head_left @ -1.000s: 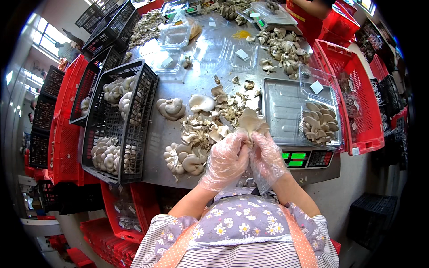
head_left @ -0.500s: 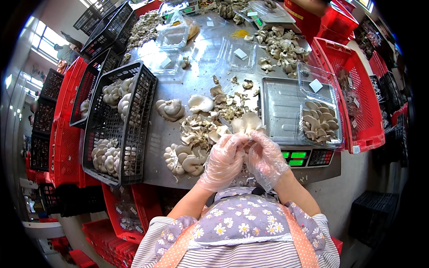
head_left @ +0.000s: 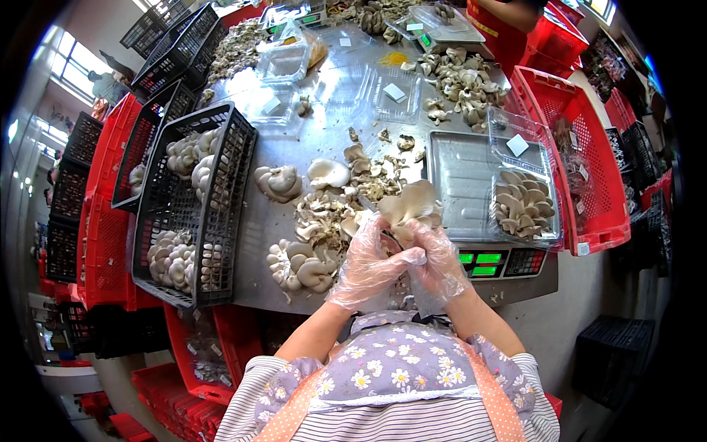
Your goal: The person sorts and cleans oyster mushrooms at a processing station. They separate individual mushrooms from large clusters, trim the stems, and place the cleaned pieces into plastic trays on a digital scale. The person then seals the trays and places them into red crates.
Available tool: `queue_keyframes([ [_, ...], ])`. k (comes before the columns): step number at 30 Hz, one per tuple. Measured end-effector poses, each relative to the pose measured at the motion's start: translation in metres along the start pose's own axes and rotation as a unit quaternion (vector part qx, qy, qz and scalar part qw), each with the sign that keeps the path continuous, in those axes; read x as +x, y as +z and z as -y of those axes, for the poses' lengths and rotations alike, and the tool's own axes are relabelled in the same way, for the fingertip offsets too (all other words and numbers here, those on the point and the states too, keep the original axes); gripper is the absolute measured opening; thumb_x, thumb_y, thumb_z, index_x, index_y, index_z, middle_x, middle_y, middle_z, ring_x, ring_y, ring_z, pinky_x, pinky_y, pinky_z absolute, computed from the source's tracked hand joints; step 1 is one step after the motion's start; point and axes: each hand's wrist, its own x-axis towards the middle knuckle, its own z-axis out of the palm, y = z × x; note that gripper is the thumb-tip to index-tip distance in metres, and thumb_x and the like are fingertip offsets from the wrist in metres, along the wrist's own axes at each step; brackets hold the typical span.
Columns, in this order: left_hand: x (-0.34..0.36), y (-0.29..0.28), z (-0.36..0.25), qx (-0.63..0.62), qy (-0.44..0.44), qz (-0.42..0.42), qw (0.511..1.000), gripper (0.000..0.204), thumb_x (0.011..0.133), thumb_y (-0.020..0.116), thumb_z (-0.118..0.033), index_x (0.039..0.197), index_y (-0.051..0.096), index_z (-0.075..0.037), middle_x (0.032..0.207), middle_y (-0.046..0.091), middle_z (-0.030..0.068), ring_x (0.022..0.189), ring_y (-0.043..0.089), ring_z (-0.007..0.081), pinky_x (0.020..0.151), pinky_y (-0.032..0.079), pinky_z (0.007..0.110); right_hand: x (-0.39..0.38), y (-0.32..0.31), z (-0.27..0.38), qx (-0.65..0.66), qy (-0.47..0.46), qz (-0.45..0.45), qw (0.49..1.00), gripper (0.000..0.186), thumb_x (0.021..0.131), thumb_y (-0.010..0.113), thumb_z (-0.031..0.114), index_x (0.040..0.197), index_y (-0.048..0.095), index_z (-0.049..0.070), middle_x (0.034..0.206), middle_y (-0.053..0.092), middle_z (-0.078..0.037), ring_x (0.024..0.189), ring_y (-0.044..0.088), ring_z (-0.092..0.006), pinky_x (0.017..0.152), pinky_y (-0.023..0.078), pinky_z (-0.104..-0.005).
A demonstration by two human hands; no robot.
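Note:
In front of my chest I hold a pale oyster mushroom [head_left: 409, 204] with broad, fanned caps pointing away from me. My left hand [head_left: 372, 269], in a clear plastic glove, is closed at its stem end. My right hand [head_left: 440, 267], gloved the same way, pinches the stem from the other side. A pile of mushroom trimmings [head_left: 324, 212] lies just beyond my left hand, and a grey oyster mushroom cluster [head_left: 300, 265] rests left of it. Right of my hands stands a weighing scale [head_left: 460, 191], bearing a clear plastic box [head_left: 524, 202] filled with mushrooms, its lid raised.
A black crate [head_left: 195, 243] of mushroom clusters stands at the table's left edge. Red crates [head_left: 571, 155] flank the right side. Clear plastic boxes [head_left: 394, 96] and a heap of mushrooms [head_left: 464, 77] lie farther back. A person in red [head_left: 501, 29] is at the far right.
The mushroom has tilted up, showing more of its caps. My fingers have shifted around its stem, my left thumb now stretched toward my right hand. The person at the far right has moved.

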Motion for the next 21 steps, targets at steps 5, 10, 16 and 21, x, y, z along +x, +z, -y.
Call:
queue_keyframes([
  [5,0.008,-0.002,0.012,0.218,0.120,-0.056,0.967,0.024,0.083,0.070,-0.002,0.105,0.061,0.000,0.097,0.061,0.0118,0.082,0.062,0.0215,0.070,0.050,0.032,-0.003,-0.001,-0.001,-0.050,-0.025,-0.001,0.998,0.060,0.091,0.067,0.007,0.143,0.037,0.008,0.128,0.056,-0.009,0.116,0.059,-0.0234,0.095,0.054,-0.0382],
  [10,0.012,-0.013,0.012,0.309,0.298,-0.025,0.903,0.040,0.074,0.060,0.005,0.113,0.062,0.001,0.109,0.063,0.0209,0.094,0.063,0.0414,0.078,0.052,0.046,-0.013,-0.003,0.018,-0.117,-0.057,-0.023,0.991,0.088,0.086,0.078,0.013,0.153,0.021,0.013,0.134,0.049,-0.011,0.116,0.058,-0.0219,0.083,0.059,-0.0338],
  [16,-0.001,-0.007,-0.002,0.315,0.346,0.033,0.883,0.047,0.069,0.062,0.008,0.115,0.063,-0.002,0.109,0.064,0.0169,0.091,0.064,0.0387,0.075,0.053,0.044,-0.018,-0.022,0.022,-0.222,-0.095,0.032,0.970,0.079,0.087,0.077,0.012,0.151,0.030,0.014,0.130,0.049,-0.009,0.102,0.063,-0.0175,0.073,0.059,-0.0290],
  [21,-0.007,0.002,-0.013,0.298,0.342,0.018,0.891,0.038,0.071,0.066,0.007,0.107,0.065,-0.006,0.103,0.064,0.0149,0.086,0.065,0.0347,0.072,0.053,0.040,-0.030,-0.029,0.019,-0.125,-0.084,0.026,0.988,0.076,0.088,0.075,0.014,0.148,0.029,0.017,0.126,0.050,-0.007,0.098,0.063,-0.0166,0.070,0.060,-0.0294],
])
